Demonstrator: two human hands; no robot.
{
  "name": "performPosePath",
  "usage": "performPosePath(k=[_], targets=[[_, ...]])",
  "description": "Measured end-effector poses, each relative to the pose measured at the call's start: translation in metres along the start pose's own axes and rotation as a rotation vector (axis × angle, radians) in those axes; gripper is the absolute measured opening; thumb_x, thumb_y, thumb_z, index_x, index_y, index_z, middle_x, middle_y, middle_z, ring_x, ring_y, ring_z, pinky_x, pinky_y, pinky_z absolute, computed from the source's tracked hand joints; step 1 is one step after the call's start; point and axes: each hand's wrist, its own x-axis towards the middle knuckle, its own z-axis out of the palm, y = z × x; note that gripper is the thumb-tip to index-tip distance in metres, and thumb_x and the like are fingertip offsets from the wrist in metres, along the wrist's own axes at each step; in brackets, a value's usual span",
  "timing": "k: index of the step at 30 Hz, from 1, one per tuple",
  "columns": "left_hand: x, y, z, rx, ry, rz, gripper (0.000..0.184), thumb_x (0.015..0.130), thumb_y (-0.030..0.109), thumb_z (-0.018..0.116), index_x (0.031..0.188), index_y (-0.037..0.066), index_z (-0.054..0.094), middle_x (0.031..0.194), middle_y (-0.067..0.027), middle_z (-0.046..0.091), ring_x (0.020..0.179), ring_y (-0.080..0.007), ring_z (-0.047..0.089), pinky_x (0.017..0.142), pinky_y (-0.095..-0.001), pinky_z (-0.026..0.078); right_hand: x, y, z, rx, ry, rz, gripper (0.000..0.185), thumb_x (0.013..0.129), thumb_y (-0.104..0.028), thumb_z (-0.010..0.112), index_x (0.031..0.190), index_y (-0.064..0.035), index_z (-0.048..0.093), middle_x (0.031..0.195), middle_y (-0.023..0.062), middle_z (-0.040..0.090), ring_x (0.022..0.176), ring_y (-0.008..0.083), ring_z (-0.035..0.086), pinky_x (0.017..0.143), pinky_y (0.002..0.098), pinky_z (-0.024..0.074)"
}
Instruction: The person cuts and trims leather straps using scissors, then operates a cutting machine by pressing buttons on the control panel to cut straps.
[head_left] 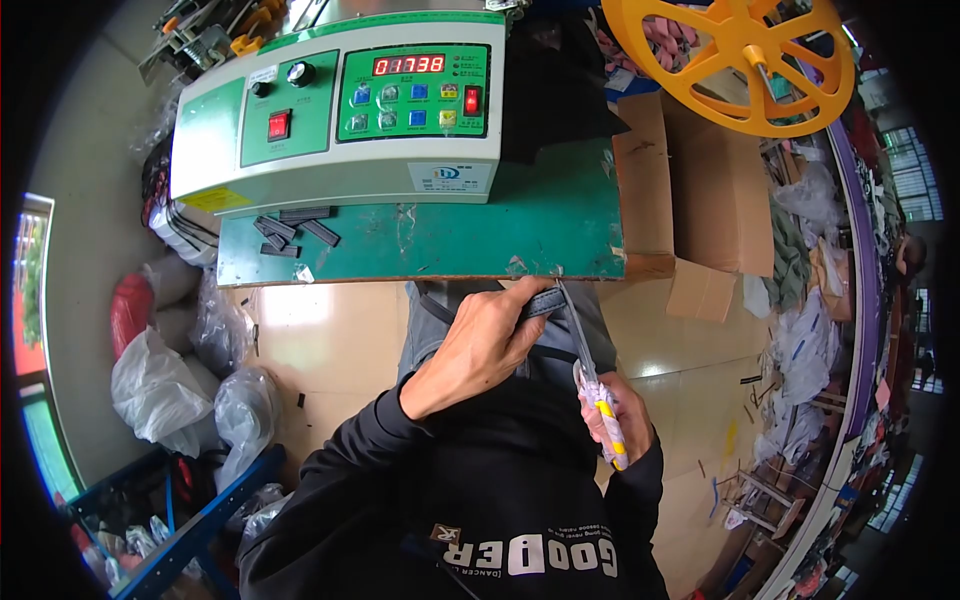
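Note:
My left hand [482,342] is closed on a dark grey strap [543,303], pinching it at the front edge of the green table [430,240]. My right hand [628,412] is wrapped around the handles of a pair of scissors [582,345]. Those handles are bound in whitish and yellow material, and the metal blades point up to the table edge, right beside the strap's end. Whether the blades touch the strap I cannot tell. Several short dark strap pieces [285,231] lie on the table's left part.
A white and green machine [330,130] with a red digital display stands on the table. An orange spoked reel [735,60] hangs at upper right above an open cardboard box [715,190]. Plastic bags [160,390] and a blue metal frame [190,530] are on the left.

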Motion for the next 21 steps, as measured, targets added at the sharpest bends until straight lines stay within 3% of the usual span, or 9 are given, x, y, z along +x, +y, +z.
performPosePath(k=[9,13,21], targets=[[-0.001,0.002,0.0,0.004,0.021,-0.003,0.03,0.077,-0.003,0.053,0.107,-0.004,0.054,0.071,-0.0129,0.058,0.051,-0.0239,0.042,0.052,-0.0323,0.038,-0.002,-0.005,0.003,-0.142,0.059,0.085,0.027,0.07,-0.01,0.07,0.089,-0.0035,0.053,0.064,0.0046,0.058,0.049,0.0136,0.043,0.05,0.0274,0.0355],[-0.001,0.002,-0.001,0.044,0.008,-0.02,0.031,0.077,-0.003,0.053,0.107,-0.004,0.053,0.072,-0.0135,0.058,0.051,-0.025,0.042,0.052,-0.0326,0.038,-0.004,-0.01,0.004,-0.252,0.098,0.004,0.03,0.07,-0.015,0.072,0.09,-0.0032,0.053,0.066,0.0061,0.06,0.049,0.0153,0.046,0.051,0.0275,0.037],[-0.001,-0.003,0.001,0.026,0.012,-0.022,0.03,0.077,-0.003,0.053,0.107,-0.005,0.054,0.071,-0.0143,0.058,0.051,-0.0267,0.042,0.053,-0.0331,0.039,-0.008,-0.015,0.007,-0.143,0.059,0.028,0.03,0.072,-0.017,0.071,0.091,-0.0024,0.053,0.07,0.0085,0.062,0.051,0.017,0.049,0.053,0.0291,0.0398]])
